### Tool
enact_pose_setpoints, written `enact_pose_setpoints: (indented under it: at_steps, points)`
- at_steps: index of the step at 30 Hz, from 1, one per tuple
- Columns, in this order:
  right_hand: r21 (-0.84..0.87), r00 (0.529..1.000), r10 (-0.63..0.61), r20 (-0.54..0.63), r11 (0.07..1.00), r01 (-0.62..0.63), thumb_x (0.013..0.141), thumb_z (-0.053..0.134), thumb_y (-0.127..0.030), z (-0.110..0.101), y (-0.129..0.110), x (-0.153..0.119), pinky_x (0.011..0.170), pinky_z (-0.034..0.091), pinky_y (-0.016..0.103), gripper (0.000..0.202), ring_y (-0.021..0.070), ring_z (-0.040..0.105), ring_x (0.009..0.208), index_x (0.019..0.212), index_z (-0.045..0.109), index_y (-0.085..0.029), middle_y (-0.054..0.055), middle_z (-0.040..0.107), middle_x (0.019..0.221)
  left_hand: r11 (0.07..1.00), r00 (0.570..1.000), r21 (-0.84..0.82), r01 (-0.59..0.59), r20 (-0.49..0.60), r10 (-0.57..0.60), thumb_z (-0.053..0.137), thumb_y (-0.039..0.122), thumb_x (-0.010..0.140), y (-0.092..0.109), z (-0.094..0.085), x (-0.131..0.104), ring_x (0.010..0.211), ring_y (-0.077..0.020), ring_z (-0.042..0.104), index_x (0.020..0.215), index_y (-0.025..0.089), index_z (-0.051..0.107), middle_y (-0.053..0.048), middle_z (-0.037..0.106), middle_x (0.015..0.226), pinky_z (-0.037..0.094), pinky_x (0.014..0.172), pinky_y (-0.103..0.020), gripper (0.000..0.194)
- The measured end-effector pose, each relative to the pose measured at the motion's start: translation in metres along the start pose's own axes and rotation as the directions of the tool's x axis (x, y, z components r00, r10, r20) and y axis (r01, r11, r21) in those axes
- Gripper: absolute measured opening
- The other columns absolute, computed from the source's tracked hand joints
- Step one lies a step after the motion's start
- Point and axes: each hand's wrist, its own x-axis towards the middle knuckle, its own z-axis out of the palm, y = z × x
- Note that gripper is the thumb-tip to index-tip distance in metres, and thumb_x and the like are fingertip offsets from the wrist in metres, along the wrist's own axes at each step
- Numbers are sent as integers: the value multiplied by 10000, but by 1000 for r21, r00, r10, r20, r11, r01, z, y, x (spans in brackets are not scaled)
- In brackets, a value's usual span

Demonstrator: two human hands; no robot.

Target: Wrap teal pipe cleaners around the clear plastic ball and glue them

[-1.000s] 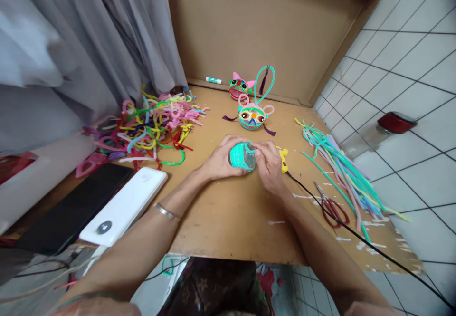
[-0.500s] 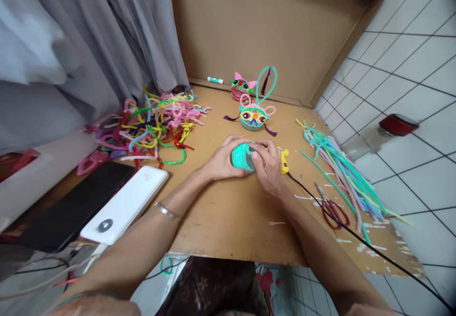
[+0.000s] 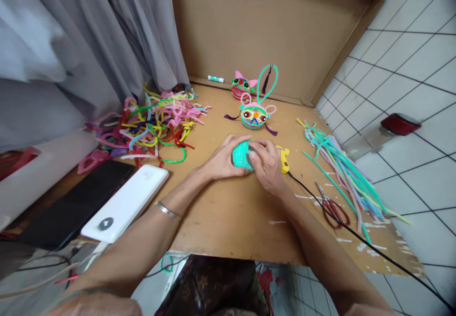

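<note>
Between my hands is a rounded ball wrapped in turquoise pipe cleaner (image 3: 241,156), with a darker bare patch on its right side. My left hand (image 3: 226,159) is wrapped around its left side. The thumb and fingers of my right hand (image 3: 268,163) press on the right side of the ball, over the edge of the turquoise winding. Just behind my right hand lies a yellow tool (image 3: 284,159) with a black cord, partly hidden by the hand. Beyond my hands sits a decorated animal-face ball (image 3: 253,116) with pink ears and purple tassels.
A second animal-face ornament (image 3: 242,86) and a glue stick (image 3: 215,79) lie at the back. Tangled pipe cleaners (image 3: 156,121) fill the left; straight ones (image 3: 345,173) lie right, beside red-handled scissors (image 3: 333,210). A white power bank (image 3: 124,204) and black phone-like slab (image 3: 74,206) are near left.
The right thumb and fingers have shifted slightly on the turquoise ball, which is turned a little so that less of its bare patch shows. Both hands keep their hold.
</note>
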Motion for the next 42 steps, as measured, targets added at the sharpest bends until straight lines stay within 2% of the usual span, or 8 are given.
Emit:
enact_pose_setpoints:
  at_steps: [3,11,17,25,29,33,37,42]
  points:
    - [10,1000,0,-3,1000,0,1019,406,-389,0,0,0,894,460,407,368,230,602,1038,1181,684,-209,102,641,1107,999,1000,30,27,1,-27,815,389,635,2,-1,0,1245,-307,540,1454,235,412,-119,506,1339,460,1090,-498,925]
    - [-4,1000,-11,-27,1000,10,1016,425,-399,1,1,0,869,452,396,347,222,613,1000,1138,694,-216,91,650,1067,1000,1000,14,-6,13,6,831,389,639,0,-3,0,1270,-302,531,1351,267,506,-103,521,1327,442,1112,-507,793]
    - [-17,998,-41,-56,999,40,997,474,-404,0,-1,-1,850,452,382,321,220,617,989,1119,691,-200,92,663,1054,999,1000,-34,7,7,-7,832,381,615,2,-3,1,1260,-307,540,1325,220,531,-112,532,1299,449,1111,-508,788]
    - [-36,986,-123,-114,992,119,937,566,-299,-3,-4,0,831,446,389,256,225,633,953,1143,695,-218,85,686,1017,999,995,-4,54,-79,-54,823,325,589,2,0,1,1236,-304,560,1296,239,569,-93,558,1278,456,1100,-491,757]
    - [-43,987,-58,-153,998,52,981,537,-357,-1,0,0,829,453,368,264,202,633,912,1081,740,-221,71,697,954,999,993,-3,50,-104,-50,843,355,586,1,3,1,1232,-301,561,1294,226,575,-99,556,1277,445,1111,-504,769]
    - [-91,995,-11,-103,996,1,989,523,-436,3,3,-1,881,455,374,326,214,622,1006,1145,732,-240,82,713,1104,997,994,23,67,-93,-65,828,355,588,7,6,1,1232,-298,559,1307,212,575,-101,549,1267,458,1108,-480,776]
    - [-188,982,-94,-164,980,63,1009,495,-389,5,2,-2,881,439,374,322,219,620,1049,1188,714,-236,98,710,1191,993,996,92,72,-55,-67,800,340,590,15,8,0,1249,-317,551,1343,209,562,-110,530,1291,473,1097,-473,800]
    - [-275,958,-193,-212,952,131,1025,454,-308,5,-1,-1,825,413,355,301,197,632,961,1123,728,-233,81,744,1064,988,998,140,62,-39,-57,776,346,595,20,9,-1,1238,-323,556,1341,210,561,-119,510,1314,481,1083,-479,788]
